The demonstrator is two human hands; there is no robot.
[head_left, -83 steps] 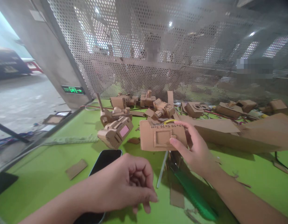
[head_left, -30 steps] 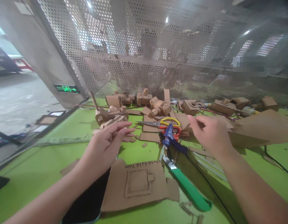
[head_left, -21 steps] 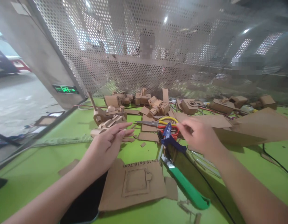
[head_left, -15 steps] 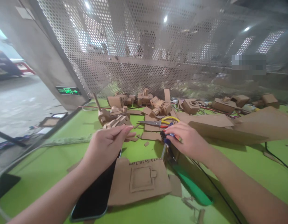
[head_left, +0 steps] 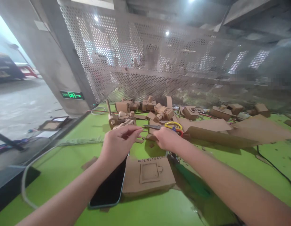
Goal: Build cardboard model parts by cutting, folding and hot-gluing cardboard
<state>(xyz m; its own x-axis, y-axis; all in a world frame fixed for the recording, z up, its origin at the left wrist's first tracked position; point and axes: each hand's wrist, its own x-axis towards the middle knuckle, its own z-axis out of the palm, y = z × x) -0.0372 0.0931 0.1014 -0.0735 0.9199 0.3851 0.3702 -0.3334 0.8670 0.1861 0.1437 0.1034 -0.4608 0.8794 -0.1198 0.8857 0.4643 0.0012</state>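
- lying just beyond the right hand [head_left: 167,138], the scissors [head_left: 154,126] could get bumped toward nine o'clock, i'd guess, if that wrist swings, pricking the left hand [head_left: 118,141], whose fingertips are near the blade tips.
- left fingertips meet in a pinch, on what, if anything, i can't tell; right fingers curl away, grip hidden.
- scissors: slim grey blades, yellow and red loops, at twelve o'clock from the right hand.

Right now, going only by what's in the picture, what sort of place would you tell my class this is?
Probably a craft workbench in a workshop or shared hall: small cardboard models sit along the back of a green table, scissors are among them, and a lit exit sign suggests a public building.
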